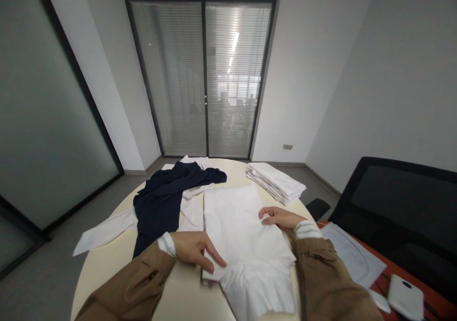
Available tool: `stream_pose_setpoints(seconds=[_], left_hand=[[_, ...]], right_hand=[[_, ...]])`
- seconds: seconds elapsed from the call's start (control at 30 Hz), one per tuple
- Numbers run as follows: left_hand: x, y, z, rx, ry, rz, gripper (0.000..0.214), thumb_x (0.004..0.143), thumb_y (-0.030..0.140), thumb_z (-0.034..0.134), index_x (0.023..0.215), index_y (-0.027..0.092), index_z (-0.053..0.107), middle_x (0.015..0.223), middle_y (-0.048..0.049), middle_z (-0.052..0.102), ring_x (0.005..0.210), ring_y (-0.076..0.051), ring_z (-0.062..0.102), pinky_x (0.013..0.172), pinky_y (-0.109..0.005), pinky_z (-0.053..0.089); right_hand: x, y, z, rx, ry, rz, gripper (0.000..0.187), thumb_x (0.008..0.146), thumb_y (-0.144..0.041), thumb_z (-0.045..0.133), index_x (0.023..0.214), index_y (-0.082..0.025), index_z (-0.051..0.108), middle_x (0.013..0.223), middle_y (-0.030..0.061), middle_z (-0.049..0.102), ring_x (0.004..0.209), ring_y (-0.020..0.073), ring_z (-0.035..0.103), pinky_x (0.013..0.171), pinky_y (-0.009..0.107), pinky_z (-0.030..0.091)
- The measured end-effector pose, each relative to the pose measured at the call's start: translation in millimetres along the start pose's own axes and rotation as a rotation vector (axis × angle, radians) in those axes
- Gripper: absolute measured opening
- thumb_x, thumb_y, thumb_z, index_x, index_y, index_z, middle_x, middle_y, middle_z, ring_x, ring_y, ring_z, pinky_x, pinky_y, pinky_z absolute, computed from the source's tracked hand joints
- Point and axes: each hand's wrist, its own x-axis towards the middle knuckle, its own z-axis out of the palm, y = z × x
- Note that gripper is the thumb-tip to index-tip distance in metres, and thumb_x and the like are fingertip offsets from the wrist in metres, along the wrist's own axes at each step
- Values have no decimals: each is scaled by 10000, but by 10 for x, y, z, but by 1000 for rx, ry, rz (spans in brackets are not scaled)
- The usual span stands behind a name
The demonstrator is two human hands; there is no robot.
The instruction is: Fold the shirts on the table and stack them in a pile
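A white shirt [235, 230], partly folded into a long panel, lies on the round table in front of me. Its lower part [260, 283] is loose and wrinkled and reaches toward the near table edge. My left hand [196, 252] rests at the lower left edge, thumb and index finger stretched out over the cloth; its other fingers are mostly hidden. At the right edge, my right hand [280, 218] has curled fingers closed on the fabric, the thumb near the index finger.
A dark navy garment [160, 202] lies heaped over other white clothing [107, 230] on the left of the cream table [107, 273]. Folded white garments [274, 180] are stacked at the back right. Beside the table are a black mesh chair [396, 216], papers [353, 254] and a white device [405, 297].
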Motion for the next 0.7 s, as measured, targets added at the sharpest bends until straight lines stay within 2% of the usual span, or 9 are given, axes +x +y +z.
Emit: stream_pose_setpoints(seconds=[0.07,0.13,0.2,0.3,0.4,0.47,0.53,0.6,0.7], left_hand=[[2,-29,-36,-17,85,-27,659,774,590,707,1310,211,655,492,56,463,459,-97,295,499,-230,320],[58,-109,-69,-68,315,-17,704,810,592,663,1375,180,588,476,83,346,456,-88,256,478,-218,308],[153,-222,-91,-179,550,0,728,831,577,633,1416,157,524,549,69,401,506,-102,370,500,-213,374],[302,-393,-106,-337,758,-24,783,810,511,663,1464,155,422,672,42,481,614,-133,502,512,-214,438],[404,-525,-133,-328,882,-29,749,775,438,711,1413,125,473,660,42,501,579,-132,516,509,-221,433],[449,-592,-180,-314,935,8,703,752,396,745,1360,116,531,651,25,552,573,-148,551,549,-244,449],[488,-641,-259,-397,986,47,713,747,366,758,1371,119,517,673,-2,616,603,-176,602,590,-265,471],[532,-671,-365,-546,1030,27,728,768,346,742,1405,120,470,651,-1,639,573,-182,615,560,-266,471],[615,-685,-530,-663,1045,-35,576,791,311,711,1308,114,553,563,28,610,457,-153,563,455,-237,422]], right_hand=[[-25,-4,-9,-34,-11,-12,420,663,-452,807,913,-189,596,575,-71,513,458,72,391,456,210,267],[9,3,-20,-37,67,-72,465,683,-522,794,941,-192,592,544,-92,445,447,65,342,443,211,229],[89,21,-28,-12,184,-166,512,690,-567,779,987,-201,580,524,-112,375,450,64,314,447,212,218],[203,58,-41,-15,301,-291,540,682,-566,789,1021,-210,564,520,-130,288,464,61,282,455,201,211],[197,78,-61,-76,252,-249,495,637,-512,839,880,-211,529,519,-134,279,446,46,259,423,187,205],[136,71,-71,-93,133,-136,518,599,-479,870,780,-216,462,526,-126,335,433,45,315,401,178,255],[80,50,-73,-98,63,-34,539,601,-503,863,756,-220,431,541,-108,413,435,60,399,402,184,332],[72,28,-73,-98,129,-11,517,661,-587,796,787,-221,454,540,-88,471,434,79,453,408,198,377],[167,28,-82,-81,366,-100,508,755,-665,668,952,-224,508,568,-55,550,433,104,501,396,209,385]])
